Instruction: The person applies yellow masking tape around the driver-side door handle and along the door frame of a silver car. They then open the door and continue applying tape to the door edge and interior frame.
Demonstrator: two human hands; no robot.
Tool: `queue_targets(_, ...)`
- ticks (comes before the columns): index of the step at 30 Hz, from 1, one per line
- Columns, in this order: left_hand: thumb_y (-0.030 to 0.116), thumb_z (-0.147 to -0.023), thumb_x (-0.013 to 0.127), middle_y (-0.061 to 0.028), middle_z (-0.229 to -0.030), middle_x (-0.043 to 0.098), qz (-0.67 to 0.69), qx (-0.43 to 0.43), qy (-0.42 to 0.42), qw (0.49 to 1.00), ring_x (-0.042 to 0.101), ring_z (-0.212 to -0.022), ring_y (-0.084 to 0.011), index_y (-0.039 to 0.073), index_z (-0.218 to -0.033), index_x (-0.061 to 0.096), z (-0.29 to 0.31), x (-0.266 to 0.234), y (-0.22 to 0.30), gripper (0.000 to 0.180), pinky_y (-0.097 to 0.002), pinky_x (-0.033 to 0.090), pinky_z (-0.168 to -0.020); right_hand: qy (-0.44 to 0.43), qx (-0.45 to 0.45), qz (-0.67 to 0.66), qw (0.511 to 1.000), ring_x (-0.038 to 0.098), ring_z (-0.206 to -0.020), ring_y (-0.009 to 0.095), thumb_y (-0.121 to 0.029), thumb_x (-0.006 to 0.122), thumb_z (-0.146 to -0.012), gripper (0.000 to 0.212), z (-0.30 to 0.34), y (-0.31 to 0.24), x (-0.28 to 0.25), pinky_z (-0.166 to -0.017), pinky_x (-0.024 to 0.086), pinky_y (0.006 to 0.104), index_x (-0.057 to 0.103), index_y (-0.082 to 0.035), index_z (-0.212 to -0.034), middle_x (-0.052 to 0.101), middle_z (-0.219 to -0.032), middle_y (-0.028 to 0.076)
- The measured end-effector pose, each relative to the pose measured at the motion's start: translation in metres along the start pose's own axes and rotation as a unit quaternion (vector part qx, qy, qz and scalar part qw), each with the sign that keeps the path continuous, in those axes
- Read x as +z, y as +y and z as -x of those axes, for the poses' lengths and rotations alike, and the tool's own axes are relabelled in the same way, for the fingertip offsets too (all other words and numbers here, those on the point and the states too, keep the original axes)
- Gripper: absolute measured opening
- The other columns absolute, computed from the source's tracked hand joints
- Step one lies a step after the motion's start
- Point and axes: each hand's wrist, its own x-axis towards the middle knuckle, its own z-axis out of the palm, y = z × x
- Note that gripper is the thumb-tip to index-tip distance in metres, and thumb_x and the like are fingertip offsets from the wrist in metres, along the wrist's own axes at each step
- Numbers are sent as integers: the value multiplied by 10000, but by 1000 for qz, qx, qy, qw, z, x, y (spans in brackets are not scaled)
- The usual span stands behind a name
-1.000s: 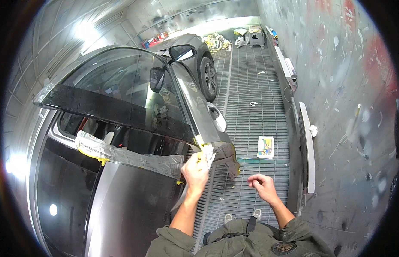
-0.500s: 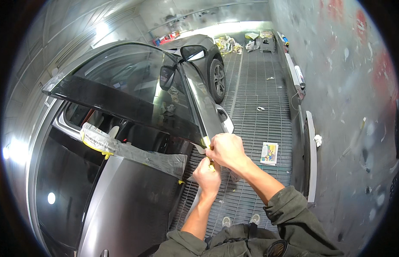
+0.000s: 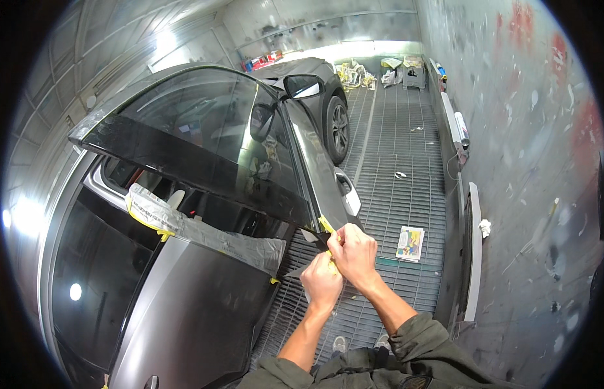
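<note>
Both my hands are at the rear edge of the open front door (image 3: 334, 194) of a dark grey car. A strip of yellow masking tape (image 3: 326, 225) runs along that edge just above my fingers. My right hand (image 3: 355, 254) is closed on the tape, its knuckles toward me. Slightly lower and to the left, my left hand (image 3: 321, 282) is also closed, with yellow tape showing at its fingertips. The fingers partly hide the tape between the hands. A greyish sheet (image 3: 301, 269) shows behind my left hand.
The grey rear door (image 3: 192, 311) stands at the left, its upper edge covered with masking paper (image 3: 234, 248) and yellow tape. Printed paper (image 3: 410, 243) lies on the grated floor (image 3: 386, 194). A long panel (image 3: 472, 253) leans on the right wall. Crumpled masking paper (image 3: 356, 75) lies farther off.
My hands have moved down and toward me along the door edge, leaving more of the yellow tape strip visible above them. The view has shifted slightly.
</note>
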Motion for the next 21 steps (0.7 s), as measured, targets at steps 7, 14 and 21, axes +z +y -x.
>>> queue_targets(7,66,-807,714,-108,-751,661,-23,55,-38,998,647,-630,-327,33,-826,665,-6,-8,-9,62,-400,508,-548,97,99,-60,988,569,-538,217,-103,723,-811,166,4,5,12,-523,460,362,594,-24,-744,582,-628,94)
queue_targets(14,80,-866,740,-167,-837,719,17,-24,-76,997,708,-721,-297,-2,-993,729,3,-16,-10,152,-366,545,-652,33,236,-154,959,495,-544,76,-57,719,-796,142,46,16,-40,-513,424,258,599,4,-752,552,-605,25)
queue_targets(21,82,-848,735,-179,-750,693,50,-47,-113,991,697,-632,-264,-29,-933,713,12,-4,-26,141,-355,517,-586,-98,376,-292,874,682,-849,115,-221,741,-905,398,86,47,-19,-794,547,271,667,33,-1202,740,-1001,108)
